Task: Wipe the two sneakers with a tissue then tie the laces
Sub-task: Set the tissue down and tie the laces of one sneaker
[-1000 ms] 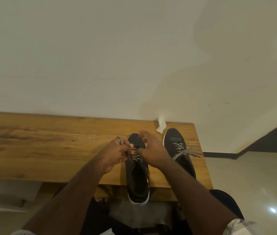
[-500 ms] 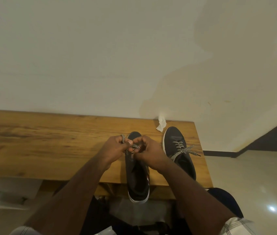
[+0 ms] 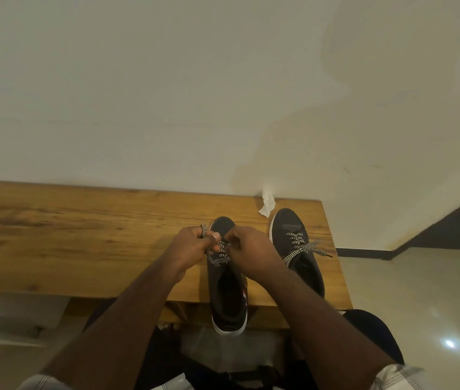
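- Tying step now: my left hand [image 3: 192, 244] and right hand [image 3: 247, 249] each pinch a bit of lace [image 3: 219, 256] over the near sneaker [image 3: 227, 299], heel hanging off the table [image 3: 82, 235] edge.
- Next I'd guess: cross the loops and pull snug, evenly.
- Other sneaker [image 3: 297, 249] just right, lace looks loose.
- Tissue [image 3: 267, 204] crumpled at the wall, so wiping's probably done.

Right hand [image 3: 251, 253] hides lace [image 3: 219, 256] knot; right grip unclear.
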